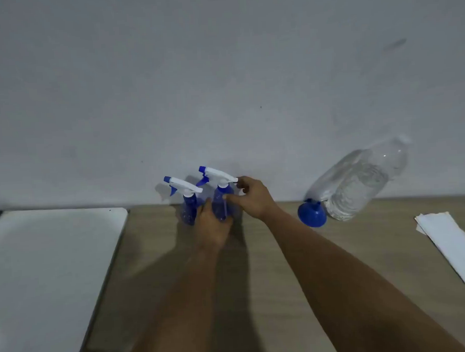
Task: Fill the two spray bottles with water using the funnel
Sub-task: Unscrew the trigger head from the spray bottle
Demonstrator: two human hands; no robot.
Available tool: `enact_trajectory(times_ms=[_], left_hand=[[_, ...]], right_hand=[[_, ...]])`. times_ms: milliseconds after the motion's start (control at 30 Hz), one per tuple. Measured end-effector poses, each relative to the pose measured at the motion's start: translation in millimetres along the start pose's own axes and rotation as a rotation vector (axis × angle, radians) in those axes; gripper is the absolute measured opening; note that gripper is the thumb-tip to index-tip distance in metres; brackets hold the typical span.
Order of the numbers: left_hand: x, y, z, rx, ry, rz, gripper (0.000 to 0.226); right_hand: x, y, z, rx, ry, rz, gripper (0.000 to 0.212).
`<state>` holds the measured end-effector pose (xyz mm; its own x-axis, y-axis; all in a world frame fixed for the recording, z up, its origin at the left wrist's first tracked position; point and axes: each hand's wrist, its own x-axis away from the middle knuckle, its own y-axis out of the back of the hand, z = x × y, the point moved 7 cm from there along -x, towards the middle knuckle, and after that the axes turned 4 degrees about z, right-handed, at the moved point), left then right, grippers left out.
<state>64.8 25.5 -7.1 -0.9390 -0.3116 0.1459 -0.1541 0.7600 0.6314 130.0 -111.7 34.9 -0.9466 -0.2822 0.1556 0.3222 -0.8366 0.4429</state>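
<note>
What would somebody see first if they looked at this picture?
Two blue spray bottles with white tops stand by the wall, and the left hand and right hand both hold the right one. To the right stands a big clear water bottle with a blue funnel beside it.

No legible text or labels

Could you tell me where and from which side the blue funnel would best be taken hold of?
Probably by the narrow stem, from above: the blue funnel sits wide mouth down on the table, stem up. It stands close against the water bottle, so the fingers should come from its free left or near side.
</note>
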Motion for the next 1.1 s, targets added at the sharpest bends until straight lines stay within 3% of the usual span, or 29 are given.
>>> enact_trajectory(times_ms=[200, 333, 567, 867, 1100], left_hand=[[-13, -6, 1, 0.133, -0.033, 0.014, 0.047], [-1, -7, -16, 0.170, -0.090, 0.002, 0.041], [58, -33, -66, 0.160, -0.160, 0.122, 0.058], [146, -101, -68, 0.349, -0.035, 0.196, 0.051], [163, -117, -56, 0.265, -0.046, 0.167, 0.051]], right_hand=[[-11, -6, -3, -0.123, 0.078, -0.028, 0.035], [3, 8, -2, -0.146, 0.112, -0.069, 0.034], [76, 69, -10, -0.171, 0.121, -0.077, 0.036], [168, 105, -61, -0.147, 0.028, -0.104, 0.029], [185, 96, -83, -0.217, 0.029, -0.152, 0.037]])
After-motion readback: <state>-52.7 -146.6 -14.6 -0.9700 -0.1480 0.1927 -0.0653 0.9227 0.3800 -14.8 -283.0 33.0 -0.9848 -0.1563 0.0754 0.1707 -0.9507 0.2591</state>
